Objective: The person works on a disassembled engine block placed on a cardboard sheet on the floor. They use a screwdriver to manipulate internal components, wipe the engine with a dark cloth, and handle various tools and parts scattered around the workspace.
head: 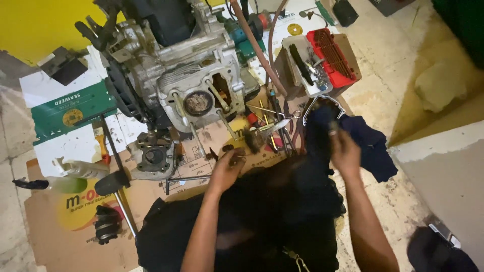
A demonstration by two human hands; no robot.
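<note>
The left hand (229, 163) sits just left of the middle of the frame, its grip closed around a small dark part (237, 152); what that part is cannot be made out. The right hand (344, 151) is a little right of centre, fingers pinched shut on a dark blue cloth (373, 143) that hangs down and to the right of it. The two hands are apart, with a loose pile of hand tools (275, 128) lying on the floor between and just above them.

Above the left hand, in the upper middle of the frame, stands a grey engine block (196, 85) with its round bore facing the camera and long studs sticking out. A separate grey engine cover (154, 158) lies to the left of the left hand on flattened cardboard (60, 221). A hammer (118, 189) rests across the cardboard at lower left, near a green spray bottle (70, 184). At the upper right, a red and white tool tray (322, 58) sits beside the pale floor (398, 55).
</note>
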